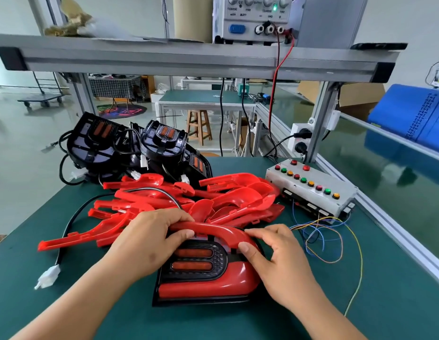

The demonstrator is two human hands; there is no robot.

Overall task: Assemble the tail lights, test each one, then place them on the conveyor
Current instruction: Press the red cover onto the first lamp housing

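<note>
Tail light (203,273) lies flat on the counter (361,303), near edge, centre, directly under both hands. Its long axis runs left to right. A curved red lens (213,229) sits along its far edge and bends down the right side.

Left hand (149,241): fingers curled over the far left stretch of the lens, thumb pressed on its near face; gripping the lens. Right hand (275,251): fingers on the top of the right-hand bend, thumb against its inner edge; pinching the lens there. Both hands are equally close; the lens lies just beyond the palms, so any press goes downward and toward the person.

Judgement: step in hand is seating the lens onto the black housing. Whether it has fully clipped in cannot be told. Testing and the conveyor are not yet done.

Surface: dark green mat, flat. A black cable (73,217) loops off to the left and ends in a white plug (48,276) lying loose, near left.

Room: pile of spare red lenses (226,195) just beyond the hands; black housings (130,148) at the far left; button box (309,187) far right with thin coloured wires (331,239) trailing close to the right hand. Power supply (253,18) on the shelf above.
</note>
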